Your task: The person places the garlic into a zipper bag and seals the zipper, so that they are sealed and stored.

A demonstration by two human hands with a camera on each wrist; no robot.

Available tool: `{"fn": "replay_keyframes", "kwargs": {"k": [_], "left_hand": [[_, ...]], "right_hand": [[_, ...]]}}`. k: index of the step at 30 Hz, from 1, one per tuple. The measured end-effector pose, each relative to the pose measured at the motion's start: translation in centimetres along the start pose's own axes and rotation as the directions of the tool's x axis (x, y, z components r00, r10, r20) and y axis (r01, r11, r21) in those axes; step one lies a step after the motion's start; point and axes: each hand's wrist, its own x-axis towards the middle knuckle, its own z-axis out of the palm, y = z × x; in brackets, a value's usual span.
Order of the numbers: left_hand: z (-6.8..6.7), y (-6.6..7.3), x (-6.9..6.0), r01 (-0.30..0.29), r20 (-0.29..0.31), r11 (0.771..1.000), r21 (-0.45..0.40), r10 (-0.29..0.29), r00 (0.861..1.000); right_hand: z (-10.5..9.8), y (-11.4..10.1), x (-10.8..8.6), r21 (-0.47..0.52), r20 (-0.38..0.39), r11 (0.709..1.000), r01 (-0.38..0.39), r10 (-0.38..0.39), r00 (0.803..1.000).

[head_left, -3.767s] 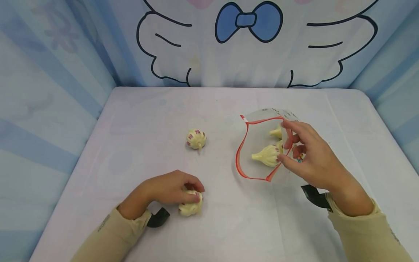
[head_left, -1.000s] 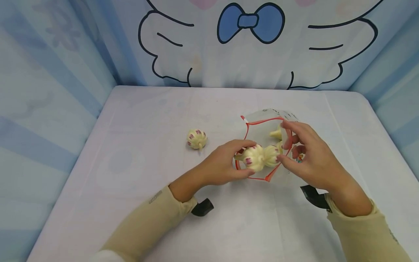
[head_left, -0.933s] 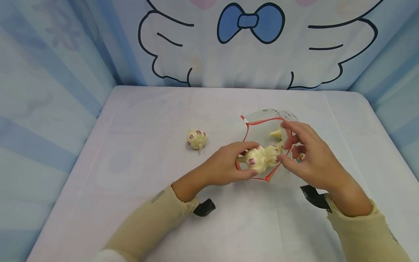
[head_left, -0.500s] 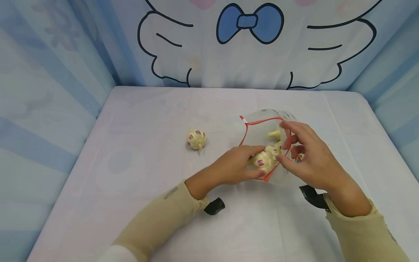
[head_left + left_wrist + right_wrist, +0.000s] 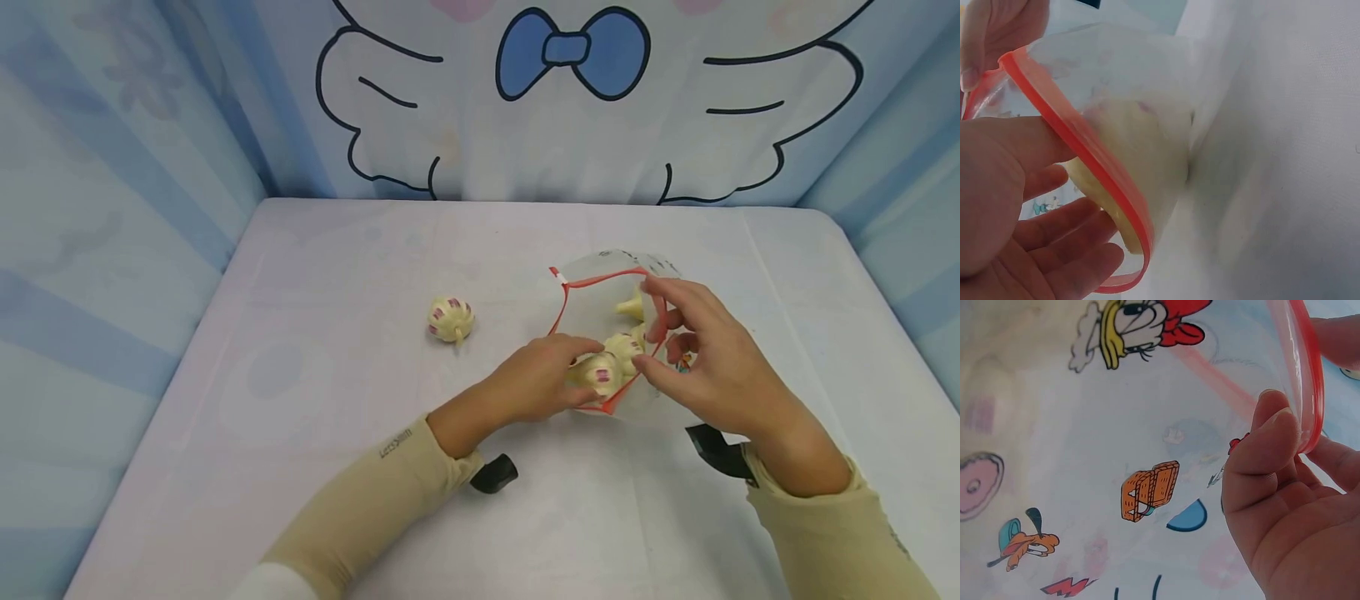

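At least four garlic bulbs (image 5: 451,317), one bag (image 5: 604,277), two hands (image 5: 534,382)

Soft, even light in the head view; dimmer, hazier close-ups from the wrists.
In the head view, diffuse, moderately bright light covers the pale worktop (image 5: 330,275), with faint, soft-edged shadows near the right sleeve (image 5: 832,533) and the clear bag (image 5: 588,304); fine detail looks slightly smeared. The left wrist view is grey and low in contrast, the left hand (image 5: 997,178) shaded, with a broad, blurry shadow beside the bag. In the right wrist view, glare streaks the red rim (image 5: 1313,381), prints (image 5: 1138,495) look fairly crisp, and a bulb (image 5: 994,403) behind plastic is blurred.
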Motion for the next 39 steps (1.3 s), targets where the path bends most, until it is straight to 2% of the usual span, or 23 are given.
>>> {"fn": "replay_keyframes", "kwargs": {"k": [7, 11, 20, 24, 27, 30, 35, 39], "left_hand": [[0.4, 0.0, 0.2, -0.022, -0.064, 1.000, 0.017, 0.023, 0.998], [0.6, 0.2, 0.4, -0.021, -0.071, 0.999, 0.036, 0.024, 0.997], [1.2, 0.5, 1.6, 0.044, -0.105, 0.999, 0.016, -0.042, 0.994], [1.4, 0.4, 2.0, 0.069, -0.143, 0.998, -0.008, -0.069, 0.987], [1.4, 0.3, 2.0, 0.063, -0.170, 0.997, -0.045, -0.070, 0.983], [1.4, 0.1, 1.9, 0.045, -0.171, 0.993, -0.107, -0.063, 0.983], [0.7, 0.0, 1.1, 0.042, -0.119, 0.971, -0.235, -0.072, 0.990], [-0.1, -0.1, 0.3, 0.061, -0.081, 0.955, -0.289, -0.087, 0.993]], "right_hand": [[0.0, -0.1, 0.0, -0.002, 0.006, 1.000, -0.007, 0.007, 1.000], [0.0, -0.1, 0.1, 0.002, 0.009, 1.000, -0.001, 0.001, 1.000], [0.0, 0.0, 0.1, -0.001, 0.013, 1.000, -0.009, 0.009, 1.000], [0.0, 0.0, 0.0, -0.004, 0.013, 1.000, -0.010, 0.010, 1.000], [0.0, 0.0, 0.0, -0.003, 0.010, 1.000, -0.004, 0.004, 1.000], [0.0, 0.1, 0.0, -0.001, 0.008, 1.000, -0.003, 0.003, 1.000], [0.0, 0.0, 0.1, -0.004, 0.011, 1.000, -0.013, 0.013, 1.000], [0.0, 0.0, 0.0, -0.007, 0.012, 1.000, -0.016, 0.016, 1.000]]}}
